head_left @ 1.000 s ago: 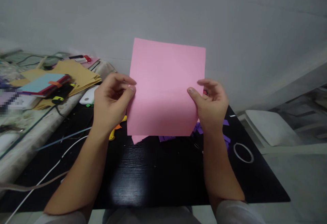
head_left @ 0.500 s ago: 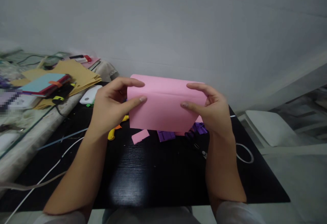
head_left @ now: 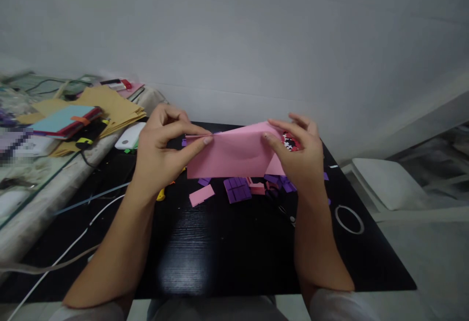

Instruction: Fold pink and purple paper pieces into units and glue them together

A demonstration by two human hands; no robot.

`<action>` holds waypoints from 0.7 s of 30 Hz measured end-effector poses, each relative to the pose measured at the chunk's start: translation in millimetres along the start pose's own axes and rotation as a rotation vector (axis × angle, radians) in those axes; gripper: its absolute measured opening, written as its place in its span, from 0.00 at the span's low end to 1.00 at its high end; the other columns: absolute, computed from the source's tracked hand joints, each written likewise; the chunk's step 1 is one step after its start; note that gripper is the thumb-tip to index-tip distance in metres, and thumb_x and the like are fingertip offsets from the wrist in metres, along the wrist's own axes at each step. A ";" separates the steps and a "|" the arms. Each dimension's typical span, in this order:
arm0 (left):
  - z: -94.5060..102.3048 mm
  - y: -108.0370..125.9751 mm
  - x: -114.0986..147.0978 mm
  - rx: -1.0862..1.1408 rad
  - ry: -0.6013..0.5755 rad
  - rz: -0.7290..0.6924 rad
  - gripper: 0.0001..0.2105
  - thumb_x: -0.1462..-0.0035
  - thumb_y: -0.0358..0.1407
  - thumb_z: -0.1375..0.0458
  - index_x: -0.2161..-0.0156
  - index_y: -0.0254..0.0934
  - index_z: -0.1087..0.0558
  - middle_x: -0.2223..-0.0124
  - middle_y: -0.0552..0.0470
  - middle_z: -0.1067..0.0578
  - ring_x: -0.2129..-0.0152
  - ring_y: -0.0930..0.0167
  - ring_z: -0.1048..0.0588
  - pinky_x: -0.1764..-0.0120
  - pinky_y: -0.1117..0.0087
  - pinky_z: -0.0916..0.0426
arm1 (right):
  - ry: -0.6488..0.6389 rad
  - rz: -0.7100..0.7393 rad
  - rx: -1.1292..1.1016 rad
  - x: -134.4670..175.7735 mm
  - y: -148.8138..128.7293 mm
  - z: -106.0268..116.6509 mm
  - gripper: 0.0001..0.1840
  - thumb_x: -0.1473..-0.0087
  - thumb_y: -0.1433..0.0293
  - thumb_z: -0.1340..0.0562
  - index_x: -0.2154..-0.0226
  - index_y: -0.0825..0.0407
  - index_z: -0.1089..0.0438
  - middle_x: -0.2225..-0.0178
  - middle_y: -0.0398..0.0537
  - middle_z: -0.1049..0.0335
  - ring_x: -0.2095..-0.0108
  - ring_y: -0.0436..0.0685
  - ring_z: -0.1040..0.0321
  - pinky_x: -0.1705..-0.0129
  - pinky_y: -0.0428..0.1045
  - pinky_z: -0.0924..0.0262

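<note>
Standing close by, I see a pale grey wall [head_left: 234,42] behind a black wood-grained table [head_left: 234,262], and above the table a large sheet of pink paper [head_left: 230,157] is held in the air, apparently doubled over with its bend uppermost. The left hand [head_left: 157,145] pinches the left end between thumb and fingers, where the top looks squeezed thin; the right hand [head_left: 300,150] grips the other end, thumb in front and forefinger at the top. Folding seems the step in hand, and I'd judge the next move calls for level layers and firm pressure along the crease. Half a second ago the paper made a taller, rounder bend; now it is lower and flatter, rising toward the right hand, and more of the purple paper block [head_left: 238,190] shows beneath. Left of that block lies a small pink paper rectangle [head_left: 201,195].
</note>
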State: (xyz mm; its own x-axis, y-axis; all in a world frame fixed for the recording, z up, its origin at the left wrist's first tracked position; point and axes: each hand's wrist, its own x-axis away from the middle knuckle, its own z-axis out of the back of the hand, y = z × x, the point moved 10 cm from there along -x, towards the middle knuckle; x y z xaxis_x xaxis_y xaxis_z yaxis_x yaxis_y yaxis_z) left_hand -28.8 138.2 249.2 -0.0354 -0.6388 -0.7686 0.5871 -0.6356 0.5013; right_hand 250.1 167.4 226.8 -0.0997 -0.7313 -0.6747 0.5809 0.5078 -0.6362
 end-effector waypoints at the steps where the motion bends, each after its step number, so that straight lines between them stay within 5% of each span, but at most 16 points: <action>1: -4.7 3.0 0.0 0.021 -0.044 -0.016 0.01 0.39 0.38 0.31 0.62 0.45 0.17 0.57 0.52 0.23 0.55 0.64 0.23 0.51 0.56 0.26 | 0.009 0.042 0.020 2.0 -9.9 -0.4 0.13 0.44 0.63 0.25 0.55 0.42 0.17 0.41 0.54 0.28 0.40 0.69 0.30 0.39 0.69 0.32; 7: -44.7 20.8 10.1 0.202 -0.379 -0.026 0.04 0.32 0.36 0.38 0.59 0.41 0.21 0.61 0.52 0.18 0.64 0.69 0.21 0.59 0.66 0.28 | -0.331 0.212 -0.215 26.2 -67.1 -42.4 0.03 0.36 0.68 0.32 0.59 0.47 0.22 0.59 0.45 0.17 0.56 0.58 0.21 0.49 0.56 0.28; 15: -49.4 16.7 12.1 0.154 -0.379 0.032 0.08 0.32 0.38 0.39 0.61 0.38 0.21 0.65 0.54 0.18 0.71 0.73 0.23 0.68 0.70 0.33 | -0.420 0.100 -0.312 29.0 -57.1 -53.4 0.02 0.37 0.70 0.33 0.64 0.48 0.23 0.65 0.42 0.19 0.64 0.53 0.22 0.57 0.50 0.29; 21: -21.5 -12.7 4.3 0.145 -0.235 0.200 0.08 0.34 0.40 0.37 0.63 0.40 0.20 0.68 0.56 0.19 0.72 0.71 0.25 0.70 0.69 0.34 | -0.568 -0.032 -0.278 16.0 -22.3 -49.3 0.04 0.40 0.70 0.33 0.68 0.50 0.24 0.67 0.44 0.21 0.65 0.54 0.25 0.58 0.51 0.29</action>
State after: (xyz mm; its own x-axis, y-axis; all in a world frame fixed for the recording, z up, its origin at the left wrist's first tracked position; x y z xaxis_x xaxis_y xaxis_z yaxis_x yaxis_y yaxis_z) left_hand -19.0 152.9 231.0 -0.1267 -0.8287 -0.5452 0.4811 -0.5320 0.6968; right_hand 195.7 166.8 211.7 0.3753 -0.8371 -0.3980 0.3460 0.5248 -0.7777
